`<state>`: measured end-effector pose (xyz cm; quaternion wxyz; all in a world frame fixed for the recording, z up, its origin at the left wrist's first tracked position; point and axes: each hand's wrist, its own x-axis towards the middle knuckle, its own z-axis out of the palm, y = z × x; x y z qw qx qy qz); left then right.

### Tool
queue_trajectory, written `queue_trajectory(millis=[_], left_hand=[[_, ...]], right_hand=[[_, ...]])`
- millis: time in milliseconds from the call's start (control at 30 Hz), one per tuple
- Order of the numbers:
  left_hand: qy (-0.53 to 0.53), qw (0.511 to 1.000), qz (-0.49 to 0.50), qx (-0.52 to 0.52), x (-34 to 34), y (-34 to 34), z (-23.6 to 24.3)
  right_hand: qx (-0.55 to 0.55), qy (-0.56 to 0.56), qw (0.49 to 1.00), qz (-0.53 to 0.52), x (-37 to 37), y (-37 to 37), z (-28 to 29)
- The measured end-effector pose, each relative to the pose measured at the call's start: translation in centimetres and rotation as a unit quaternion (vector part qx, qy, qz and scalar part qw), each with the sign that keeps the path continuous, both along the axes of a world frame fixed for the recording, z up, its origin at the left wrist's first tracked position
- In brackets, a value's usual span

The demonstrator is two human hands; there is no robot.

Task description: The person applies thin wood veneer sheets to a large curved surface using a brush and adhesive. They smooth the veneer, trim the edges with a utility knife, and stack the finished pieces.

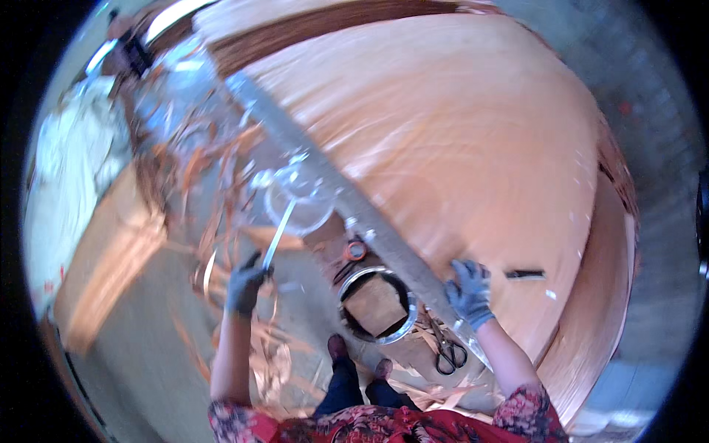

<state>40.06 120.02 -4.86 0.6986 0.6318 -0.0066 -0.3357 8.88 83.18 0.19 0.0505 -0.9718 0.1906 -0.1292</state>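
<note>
My left hand (pixel 247 286), in a grey glove, is closed on the lower end of a thin pale stick (pixel 280 232). Its upper end overlaps a round, clear plastic-looking tub (pixel 314 210); blur hides whether the two touch. On the right, my gloved right hand (pixel 470 292) lies with spread fingers on the near edge of a broad stack of thin wood veneer sheets (pixel 458 148). A small dark bar-shaped object (pixel 525 274) rests on the veneer, right of this hand. A long grey beam (pixel 354 199) runs along the stack's edge.
Between my arms stands a round metal-rimmed container (pixel 406 325) with a brown square piece on top. Scissors (pixel 450 356) and an orange-centred roll (pixel 355 250) are beside it. Torn veneer strips (pixel 273 362) litter the floor. A white sheet-like bundle (pixel 77 162) is at far left.
</note>
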Motion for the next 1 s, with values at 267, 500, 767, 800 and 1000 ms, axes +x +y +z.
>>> queue_trajectory(millis=[267, 500, 767, 800, 1000], left_hand=[[0.061, 0.988, 0.121, -0.071, -17.0, -3.3, 10.6], [0.031, 0.996, 0.046, -0.072, -25.5, -4.0, 9.4], [0.019, 0.99, -0.058, -0.129, -29.8, -8.4, 8.2], [0.015, 0.986, -0.08, -0.142, -29.8, -8.9, 7.6], [-0.498, 0.811, -0.296, 0.082, -25.4, -6.1, 3.9]], right_hand=[[0.009, -0.142, 0.983, 0.12, -1.5, 0.3, 1.3], [0.588, -0.218, 0.764, 0.151, -2.6, 18.8, 0.9], [0.805, -0.1, 0.584, 0.029, -6.8, 18.5, -6.0], [0.798, -0.135, 0.585, 0.054, -6.9, 18.4, -7.9], [0.531, -0.09, 0.842, 0.018, -6.8, 18.8, -0.3]])
